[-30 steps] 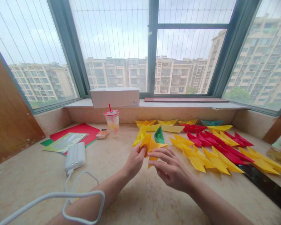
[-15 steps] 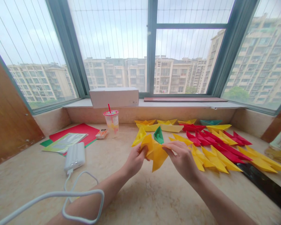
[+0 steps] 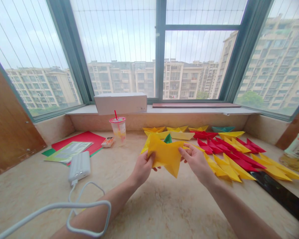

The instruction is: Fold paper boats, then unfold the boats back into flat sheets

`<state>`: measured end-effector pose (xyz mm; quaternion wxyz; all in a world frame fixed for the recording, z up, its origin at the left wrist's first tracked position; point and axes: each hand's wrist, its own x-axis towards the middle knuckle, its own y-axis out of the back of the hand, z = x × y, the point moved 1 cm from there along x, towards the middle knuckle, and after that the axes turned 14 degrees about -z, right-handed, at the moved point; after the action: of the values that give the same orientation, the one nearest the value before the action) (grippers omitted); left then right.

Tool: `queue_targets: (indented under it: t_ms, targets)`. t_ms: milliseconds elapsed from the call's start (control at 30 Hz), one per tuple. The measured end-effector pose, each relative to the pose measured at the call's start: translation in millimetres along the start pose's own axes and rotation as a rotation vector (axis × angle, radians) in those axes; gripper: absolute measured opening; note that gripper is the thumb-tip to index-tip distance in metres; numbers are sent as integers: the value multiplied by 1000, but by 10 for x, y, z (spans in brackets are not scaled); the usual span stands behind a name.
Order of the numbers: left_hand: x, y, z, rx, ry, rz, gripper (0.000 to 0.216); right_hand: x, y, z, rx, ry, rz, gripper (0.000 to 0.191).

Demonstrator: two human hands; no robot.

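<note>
Both hands hold a folded yellow paper piece [image 3: 166, 154] above the stone ledge. My left hand [image 3: 142, 166] pinches its left edge and my right hand [image 3: 195, 161] pinches its right edge, so the paper is spread wide between them with a point hanging down. Behind it lie a small green paper boat [image 3: 167, 139] and a yellow boat [image 3: 146, 145]. To the right, several yellow and red paper boats [image 3: 229, 156] lie in rows on the ledge.
A white power bank [image 3: 79, 166] with a looping white cable [image 3: 72, 212] lies at left, by red and green paper sheets [image 3: 86, 139]. A drink cup with a red straw [image 3: 118, 127], a white box [image 3: 121, 103] on the sill, a dark ruler [image 3: 281, 196] at right.
The hands have drawn apart and pulled the yellow paper open, from a narrow folded shape into a wide one. The right hand went from hovering open to pinching the paper's right edge.
</note>
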<state>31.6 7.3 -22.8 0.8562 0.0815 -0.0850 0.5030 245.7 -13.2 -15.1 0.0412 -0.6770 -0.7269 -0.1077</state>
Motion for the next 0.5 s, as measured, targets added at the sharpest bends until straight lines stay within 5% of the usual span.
queue_targets:
  t_ms: [233, 500]
  targets:
    - [11, 35, 24, -66, -35, 70, 42, -104, -239, -45, 56, -33, -334, 53]
    - [-14, -33, 48, -165, 48, 60, 45, -107, -252, -69, 310, -60, -293, 43]
